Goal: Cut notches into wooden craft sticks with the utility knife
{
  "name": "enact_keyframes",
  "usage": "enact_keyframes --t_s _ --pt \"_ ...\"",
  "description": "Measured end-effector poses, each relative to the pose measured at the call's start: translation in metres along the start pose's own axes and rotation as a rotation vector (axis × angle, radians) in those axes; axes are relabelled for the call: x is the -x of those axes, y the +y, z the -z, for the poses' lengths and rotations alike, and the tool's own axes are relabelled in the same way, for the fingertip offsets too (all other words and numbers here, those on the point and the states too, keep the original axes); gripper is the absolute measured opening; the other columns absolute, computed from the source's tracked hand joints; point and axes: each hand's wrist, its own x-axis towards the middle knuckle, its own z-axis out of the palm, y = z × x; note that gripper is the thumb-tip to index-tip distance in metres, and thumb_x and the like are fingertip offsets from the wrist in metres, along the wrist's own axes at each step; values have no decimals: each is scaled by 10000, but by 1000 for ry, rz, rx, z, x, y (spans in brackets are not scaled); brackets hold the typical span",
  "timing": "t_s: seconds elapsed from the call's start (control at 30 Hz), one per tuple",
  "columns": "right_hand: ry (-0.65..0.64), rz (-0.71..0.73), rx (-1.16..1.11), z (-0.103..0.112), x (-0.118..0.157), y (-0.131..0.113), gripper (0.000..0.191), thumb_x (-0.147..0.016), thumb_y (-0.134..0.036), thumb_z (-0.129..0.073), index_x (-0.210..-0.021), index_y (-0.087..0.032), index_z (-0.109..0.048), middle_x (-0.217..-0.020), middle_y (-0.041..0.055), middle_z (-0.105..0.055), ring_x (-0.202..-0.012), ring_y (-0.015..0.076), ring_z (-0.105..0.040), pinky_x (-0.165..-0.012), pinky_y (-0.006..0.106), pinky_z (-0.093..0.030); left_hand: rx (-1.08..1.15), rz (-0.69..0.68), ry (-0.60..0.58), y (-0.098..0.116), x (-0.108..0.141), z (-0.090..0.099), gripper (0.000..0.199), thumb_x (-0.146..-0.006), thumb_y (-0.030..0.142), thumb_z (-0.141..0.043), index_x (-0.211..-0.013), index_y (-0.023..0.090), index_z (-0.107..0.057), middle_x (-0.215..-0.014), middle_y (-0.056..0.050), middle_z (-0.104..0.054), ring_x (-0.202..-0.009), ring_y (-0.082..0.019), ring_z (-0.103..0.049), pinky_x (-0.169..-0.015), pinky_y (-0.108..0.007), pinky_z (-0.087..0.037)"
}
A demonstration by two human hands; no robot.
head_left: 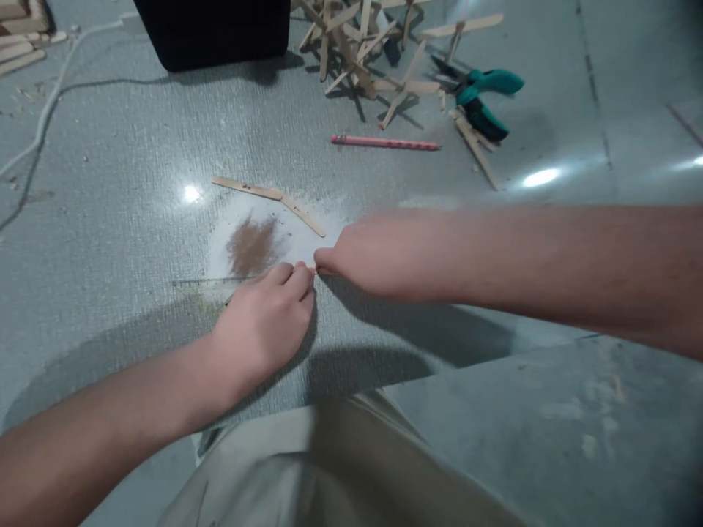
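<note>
My left hand [269, 311] is closed low over the surface, fingers bent and pressed together. A clear ruler [201, 282] extends out to the left from beneath it. My right hand [378, 252] is closed too, its fingertips meeting those of the left. Whatever small thing is pinched between them is mostly hidden; only a pale sliver shows. Just beyond my hands lie two flat wooden craft sticks, one [247, 188] touching the end of the other [303, 216] at an angle. A patch of brown dust [253, 243] sits beside them on a whitish area.
A pink pencil [387, 143] lies farther back. Green-handled pliers [480, 91] rest at the back right, beside a heap of joined craft sticks [351, 44]. A black container [214, 29] stands at the back, with a white cable [47, 110] to its left.
</note>
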Motion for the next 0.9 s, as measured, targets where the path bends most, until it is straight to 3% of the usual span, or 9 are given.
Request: enact_keyframes --t_s 0.1,0.2,0.33,0.7,0.8,0.9 --pt "-207 79 156 4 0 -6 206 -794 20 -719 -932 -121 -774 -659 36 -688 -639 165 -695 -620 278 -355 -12 -13 23 0 0 0 263 -897 35 -477 -985 117 -711 -983 -127 -706 -816 -216 -616 -629 -320 -543" --pt "-271 59 251 6 -2 -12 215 -863 -9 -647 -984 -148 -759 -746 56 -707 -702 206 -731 -641 303 -423 -18 -22 21 -1 -1 0 264 -884 32 -479 -971 115 -714 -967 -132 -700 -817 -217 -614 -633 -315 -538" --pt "-385 72 314 7 -12 -12 171 -900 -101 -620 -942 -210 -745 -694 57 -676 -710 241 -730 -640 313 -485 -11 -35 -47 -2 -2 2 302 -875 22 -464 -1023 91 -719 -1061 -153 -706 -841 -216 -620 -627 -310 -530" --pt "-358 248 456 5 -15 -1 208 -977 -128 -495 -908 -185 -683 -627 64 -631 -876 285 -727 -743 389 -486 9 -2 -262 -1 -10 15 337 -915 22 -468 -1120 74 -730 -1094 -157 -698 -926 -252 -646 -673 -343 -540" --pt "-361 297 485 6 -15 -2 194 -978 -135 -523 -869 -165 -680 -687 74 -680 -904 278 -727 -784 405 -500 10 1 -315 -1 -13 18 355 -915 9 -455 -1129 73 -732 -1085 -156 -699 -937 -256 -648 -696 -355 -544" --pt "-367 258 440 4 -16 0 186 -977 -126 -545 -874 -166 -694 -768 56 -731 -1015 283 -716 -861 429 -505 4 17 -335 -1 -13 19 376 -921 -1 -436 -1137 84 -731 -1100 -145 -696 -955 -261 -650 -703 -364 -538"
